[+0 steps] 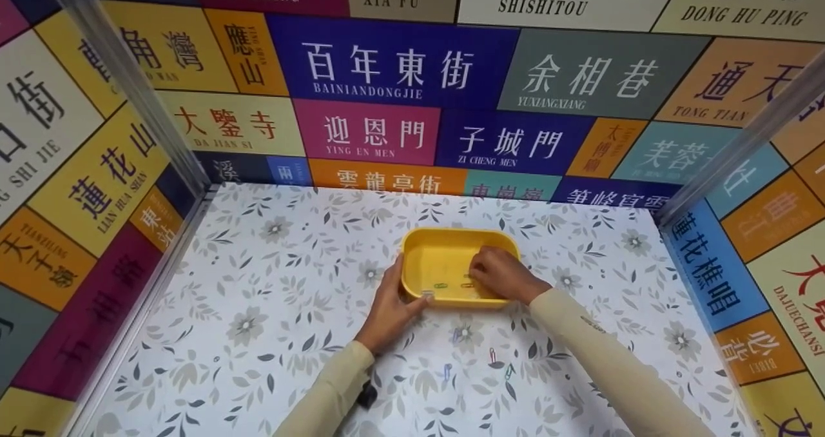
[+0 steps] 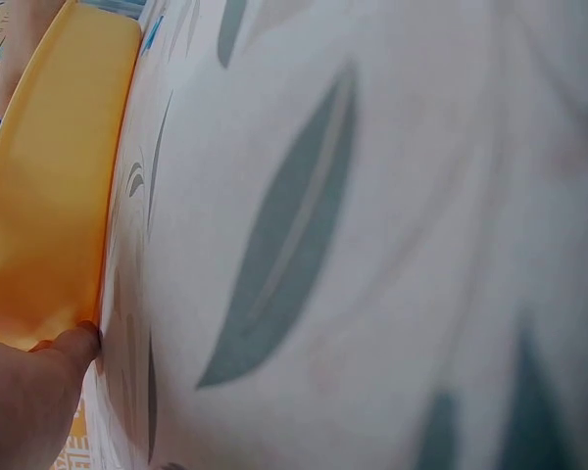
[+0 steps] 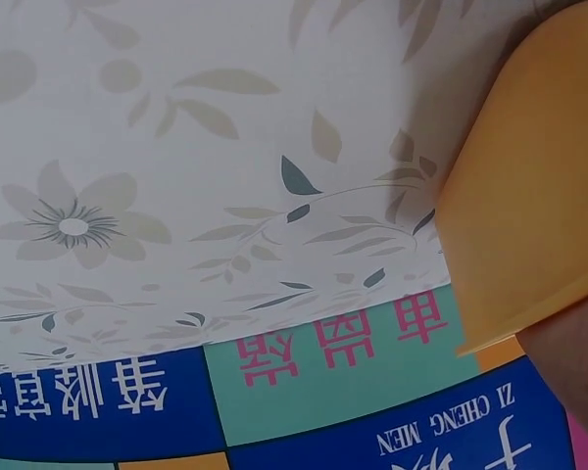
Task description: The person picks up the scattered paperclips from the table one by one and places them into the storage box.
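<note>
A shallow yellow plastic box (image 1: 433, 255) with rounded corners stands on the flowered tabletop. My left hand (image 1: 389, 307) grips its left end, thumb at the front wall; the left wrist view shows the thumb low against the box's side. My right hand (image 1: 505, 274) reaches over the right rim, its curled fingers down inside. Whether those fingertips pinch anything is too small to make out. Near them on the box floor lie a green paper clip (image 1: 440, 285) and a red paper clip (image 1: 467, 286). In the right wrist view only the box's outer wall (image 3: 539, 186) shows clearly.
In front of the box lie loose clips: a blue clip (image 1: 457, 335), another blue clip (image 1: 447, 372), a red clip (image 1: 492, 355) and a green clip (image 1: 510, 372). Colourful panels with lettering (image 1: 387, 63) wall the table at the back and both sides.
</note>
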`<state>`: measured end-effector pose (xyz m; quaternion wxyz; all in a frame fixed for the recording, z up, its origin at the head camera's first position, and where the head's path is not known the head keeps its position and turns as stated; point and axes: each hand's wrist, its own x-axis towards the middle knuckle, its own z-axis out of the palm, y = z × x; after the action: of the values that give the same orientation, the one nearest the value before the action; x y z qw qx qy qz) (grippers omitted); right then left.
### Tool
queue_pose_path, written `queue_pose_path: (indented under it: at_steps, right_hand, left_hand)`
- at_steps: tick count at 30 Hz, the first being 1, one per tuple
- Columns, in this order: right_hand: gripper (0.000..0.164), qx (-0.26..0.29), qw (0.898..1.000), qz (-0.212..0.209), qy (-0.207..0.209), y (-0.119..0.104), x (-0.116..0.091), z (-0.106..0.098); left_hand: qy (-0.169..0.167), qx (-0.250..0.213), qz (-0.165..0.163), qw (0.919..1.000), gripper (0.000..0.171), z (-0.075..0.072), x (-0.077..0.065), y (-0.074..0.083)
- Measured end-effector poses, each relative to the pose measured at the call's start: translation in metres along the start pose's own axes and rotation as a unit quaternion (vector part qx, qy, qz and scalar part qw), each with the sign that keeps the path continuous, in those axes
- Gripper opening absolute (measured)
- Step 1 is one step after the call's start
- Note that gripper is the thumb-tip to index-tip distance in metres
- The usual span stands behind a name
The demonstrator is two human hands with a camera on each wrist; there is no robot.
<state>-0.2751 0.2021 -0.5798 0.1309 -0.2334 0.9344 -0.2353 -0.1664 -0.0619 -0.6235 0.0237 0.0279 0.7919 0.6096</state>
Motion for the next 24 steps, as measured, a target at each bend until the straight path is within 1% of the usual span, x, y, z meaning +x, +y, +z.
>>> queue_pose_path:
  at_steps: [4,7,12,14,17,21,24]
  right_hand:
    - [0.012,-0.002,0.999,-0.025,0.020,-0.003,-0.004,0.000]
    - [0.014,0.002,0.999,-0.042,0.033,-0.006,-0.009,0.000]
    - [0.022,0.042,0.997,-0.053,0.050,-0.010,-0.022,-0.001]
    - [0.025,0.063,0.994,-0.064,0.059,-0.009,-0.029,0.000]
    - [0.027,0.085,0.989,-0.094,0.080,-0.010,-0.040,0.000]
    - [0.025,0.101,0.982,-0.126,0.102,-0.012,-0.052,0.002]
    - [0.024,0.110,0.978,-0.140,0.111,-0.014,-0.059,0.004]
  left_hand:
    - [0.003,0.000,-0.009,1.0000,0.111,0.000,0.000,0.000]
    - [0.007,0.000,-0.008,0.9999,0.111,0.001,0.000,0.000]
    - [0.009,0.005,-0.010,0.9999,0.111,0.001,0.001,0.000]
    - [0.008,0.008,-0.013,0.9998,0.111,0.001,0.001,0.000]
    - [0.007,0.009,-0.016,0.9998,0.111,0.001,0.001,0.000]
    - [0.007,0.006,-0.017,0.9998,0.112,0.001,0.001,0.001]
    - [0.007,0.003,-0.015,0.9999,0.111,0.001,0.001,0.001]
